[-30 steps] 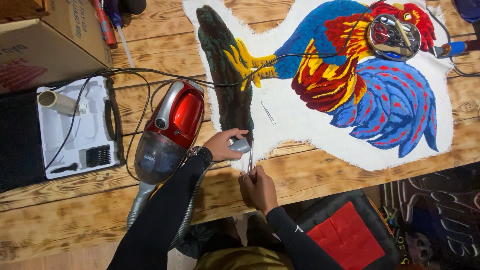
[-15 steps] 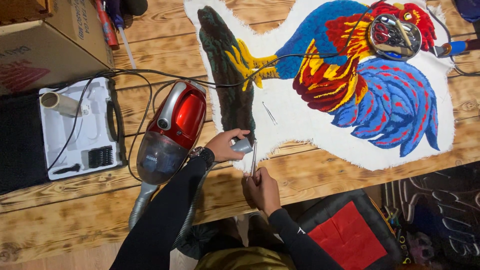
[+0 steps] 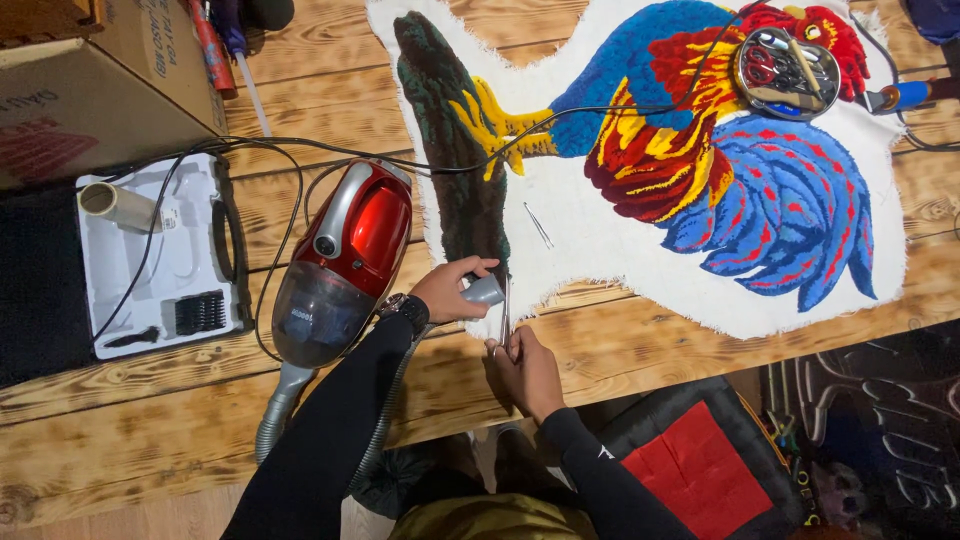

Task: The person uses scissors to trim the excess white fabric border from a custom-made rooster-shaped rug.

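Gripping scissors [image 3: 506, 310] nudged rugward (slightly), right hand [image 3: 527, 372], left hand [image 3: 446, 290] fingers wrapping nozzle [image 3: 485, 291] unchanged

Premises: a craft workshop for rug tufting. Evidence: rough plank workbench [image 3: 150, 440]; rooster-pattern tufted rug [image 3: 690, 170] laid flat (raw backing edges untrimmed); round tin of scissors [image 3: 787, 58]; red canister vacuum [image 3: 340, 265]; open tool case [image 3: 160, 260]; cardboard box [image 3: 80, 90].

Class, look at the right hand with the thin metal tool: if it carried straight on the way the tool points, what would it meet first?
The right hand points its thin metal tool up the picture; it would probably first meet the dark green tufted strip of the rooster rug, right beside the grey vacuum nozzle.
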